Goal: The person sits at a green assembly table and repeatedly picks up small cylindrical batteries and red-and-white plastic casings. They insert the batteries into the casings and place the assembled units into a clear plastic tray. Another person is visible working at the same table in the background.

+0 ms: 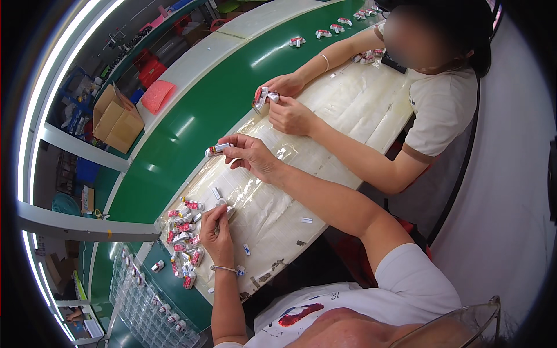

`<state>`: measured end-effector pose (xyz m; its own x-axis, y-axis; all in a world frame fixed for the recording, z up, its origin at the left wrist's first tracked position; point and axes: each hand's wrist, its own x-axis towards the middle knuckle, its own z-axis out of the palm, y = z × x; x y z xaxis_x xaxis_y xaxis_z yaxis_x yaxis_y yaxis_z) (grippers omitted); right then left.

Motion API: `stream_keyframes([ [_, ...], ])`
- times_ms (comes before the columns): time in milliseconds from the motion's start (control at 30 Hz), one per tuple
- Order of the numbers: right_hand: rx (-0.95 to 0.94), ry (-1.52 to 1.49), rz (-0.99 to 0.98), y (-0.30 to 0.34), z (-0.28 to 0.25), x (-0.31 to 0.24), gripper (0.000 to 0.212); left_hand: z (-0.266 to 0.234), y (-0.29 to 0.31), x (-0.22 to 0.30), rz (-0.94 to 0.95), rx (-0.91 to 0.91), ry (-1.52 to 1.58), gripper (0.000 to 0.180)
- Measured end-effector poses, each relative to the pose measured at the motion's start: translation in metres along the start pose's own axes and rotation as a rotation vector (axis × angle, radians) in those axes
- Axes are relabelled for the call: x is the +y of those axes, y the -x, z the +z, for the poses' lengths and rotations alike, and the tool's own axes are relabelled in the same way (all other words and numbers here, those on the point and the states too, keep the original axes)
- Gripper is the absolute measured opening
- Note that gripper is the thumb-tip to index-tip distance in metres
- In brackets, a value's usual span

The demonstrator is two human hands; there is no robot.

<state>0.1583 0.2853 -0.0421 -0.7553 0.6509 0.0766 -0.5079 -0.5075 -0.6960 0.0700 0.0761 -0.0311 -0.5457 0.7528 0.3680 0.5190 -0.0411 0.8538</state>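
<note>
My right hand [252, 156] is raised over the table, pinching a small white cylinder [216, 149] with a red and yellow label. Closer to me, my left hand [217, 231], with a bracelet at the wrist, has its fingers closed low over the table. A whitish piece shows at its fingertips, too small to make out. Just beyond those fingers lies a small white block [217, 193]. To the left of my left hand is a loose pile of similar red-and-white labelled pieces [184, 239].
A clear compartment tray [142, 310] holds several pieces at lower left. On my right a co-worker [444, 93] handles a white piece [265, 97]. Finished-looking pieces [322, 33] stand along the green belt [191, 124]. A cardboard box [118, 120] and pink bag [158, 96] sit beyond.
</note>
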Motion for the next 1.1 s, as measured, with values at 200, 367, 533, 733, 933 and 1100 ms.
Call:
stream_keyframes([
  [200, -0.001, 0.001, -0.005, 0.000, -0.001, 0.002, 0.029, -0.001, 0.000, -0.001, 0.000, -0.004, -0.005, 0.019],
  [367, 0.000, 0.002, -0.003, 0.000, 0.000, 0.001, 0.029, 0.000, 0.000, 0.000, -0.008, -0.006, 0.004, 0.019],
  [533, 0.010, 0.010, 0.004, 0.000, -0.001, 0.001, 0.029, 0.000, 0.000, 0.001, -0.015, -0.009, 0.009, 0.019],
  [733, -0.006, 0.019, -0.005, -0.001, -0.002, 0.001, 0.030, 0.001, -0.001, 0.002, -0.005, 0.011, 0.010, 0.019],
  [933, 0.014, 0.032, -0.011, -0.001, 0.000, 0.004, 0.035, -0.010, -0.012, 0.005, 0.036, 0.073, -0.070, 0.032],
  [1100, -0.002, 0.056, -0.009, 0.006, 0.004, 0.000, 0.036, -0.007, -0.042, 0.008, -0.138, -0.012, 0.283, 0.050],
])
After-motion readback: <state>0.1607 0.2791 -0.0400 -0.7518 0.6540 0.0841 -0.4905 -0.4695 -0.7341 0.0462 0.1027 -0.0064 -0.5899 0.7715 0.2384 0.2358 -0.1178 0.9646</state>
